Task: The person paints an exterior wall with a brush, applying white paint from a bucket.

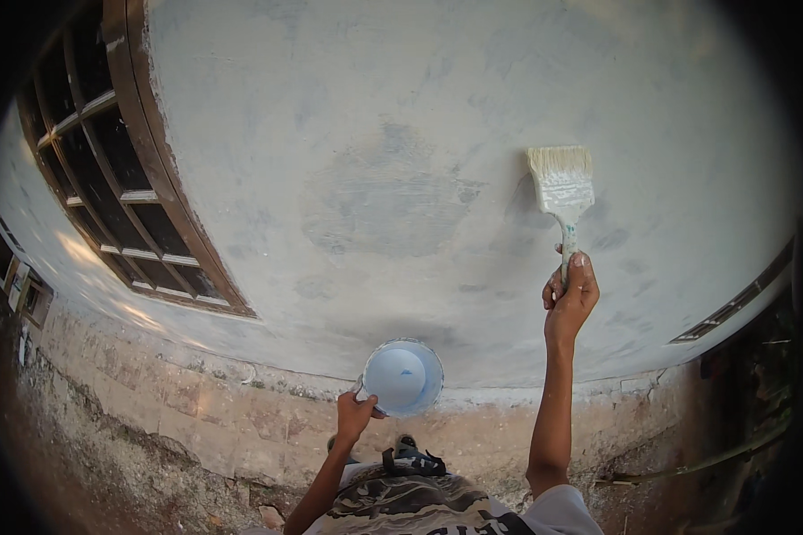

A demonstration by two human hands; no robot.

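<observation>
My right hand [572, 292] is raised at the right, its fingers wrapped round the handle of a wide paintbrush [566, 189]. The brush points upward, its pale bristles at the wall [437, 80] and its ferrule smeared with white paint. Low in the middle, my left hand [357, 415] grips the rim of a round paint bucket [433, 379]. Whitish-blue paint [394, 382] lies inside the bucket. Patchy off-white paint covers the wall, and a greyer, bluish patch [388, 201] shows to the left of the brush.
A brown wooden window frame [174, 192] with white-edged bars stands at the left. Another dark frame [732, 299] is at the far right. Along the wall's foot runs a rough, worn ledge [232, 415]. A long thin pole [705, 465] lies at the lower right.
</observation>
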